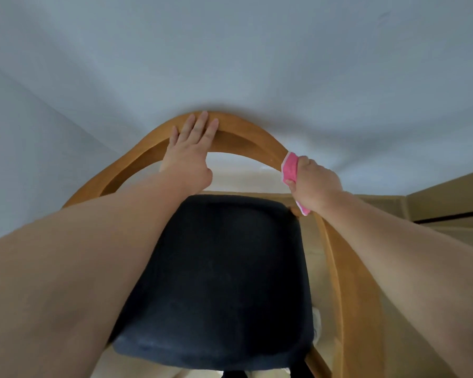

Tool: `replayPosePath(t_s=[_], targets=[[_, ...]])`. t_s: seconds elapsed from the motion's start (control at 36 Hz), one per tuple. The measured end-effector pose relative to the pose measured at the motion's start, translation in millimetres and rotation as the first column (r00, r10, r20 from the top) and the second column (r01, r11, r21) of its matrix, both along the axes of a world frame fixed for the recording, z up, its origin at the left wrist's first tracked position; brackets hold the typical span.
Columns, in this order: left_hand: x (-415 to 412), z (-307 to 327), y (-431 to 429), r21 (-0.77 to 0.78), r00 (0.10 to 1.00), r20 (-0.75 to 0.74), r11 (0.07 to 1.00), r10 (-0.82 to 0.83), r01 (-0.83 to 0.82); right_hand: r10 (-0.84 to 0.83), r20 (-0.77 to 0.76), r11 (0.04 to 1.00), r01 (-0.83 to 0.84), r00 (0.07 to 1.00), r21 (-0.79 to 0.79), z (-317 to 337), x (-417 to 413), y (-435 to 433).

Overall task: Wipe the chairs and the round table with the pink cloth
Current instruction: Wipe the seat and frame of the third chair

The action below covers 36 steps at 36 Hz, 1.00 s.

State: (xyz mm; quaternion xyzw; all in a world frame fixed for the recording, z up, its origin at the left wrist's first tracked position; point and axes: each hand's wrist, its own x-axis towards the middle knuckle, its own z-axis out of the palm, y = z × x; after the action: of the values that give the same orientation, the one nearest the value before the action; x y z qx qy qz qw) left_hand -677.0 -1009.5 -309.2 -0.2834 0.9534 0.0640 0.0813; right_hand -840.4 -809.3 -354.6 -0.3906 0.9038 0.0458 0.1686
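Note:
A wooden chair (246,137) with a curved backrest rail and a dark padded seat (224,282) stands right below me, against the wall. My left hand (189,151) lies flat on top of the rail, fingers straight. My right hand (314,181) grips the pink cloth (290,167) and presses it around the right side of the rail, where the rail bends down into the arm. Part of the cloth hangs out under the hand. The round table is out of view.
A pale grey wall (230,55) fills the upper half, just behind the chair. Wooden boards or a low piece of furniture (448,197) run along the right. Light floor (246,175) shows through the backrest opening.

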Motion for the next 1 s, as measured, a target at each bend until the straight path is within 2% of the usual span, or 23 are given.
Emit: replayPosePath(t_s=[0.36,0.75,1.0], targets=[[0.2,-1.1,-2.2,-0.021,0.999,0.023,0.999,-0.028,0.029,-0.076,-0.015,0.996,0.075,0.997,-0.054,-0.6,14.9,43.6],[0.8,4.7,-9.5,-0.043,0.991,0.092,0.994,-0.099,0.104,-0.221,-0.083,0.975,0.220,0.972,-0.015,-0.7,53.5,98.9],[0.8,17.5,-14.5,0.033,0.983,0.133,0.992,-0.125,0.122,-0.293,-0.079,0.953,0.298,0.953,0.051,7.6,75.7,115.9]])
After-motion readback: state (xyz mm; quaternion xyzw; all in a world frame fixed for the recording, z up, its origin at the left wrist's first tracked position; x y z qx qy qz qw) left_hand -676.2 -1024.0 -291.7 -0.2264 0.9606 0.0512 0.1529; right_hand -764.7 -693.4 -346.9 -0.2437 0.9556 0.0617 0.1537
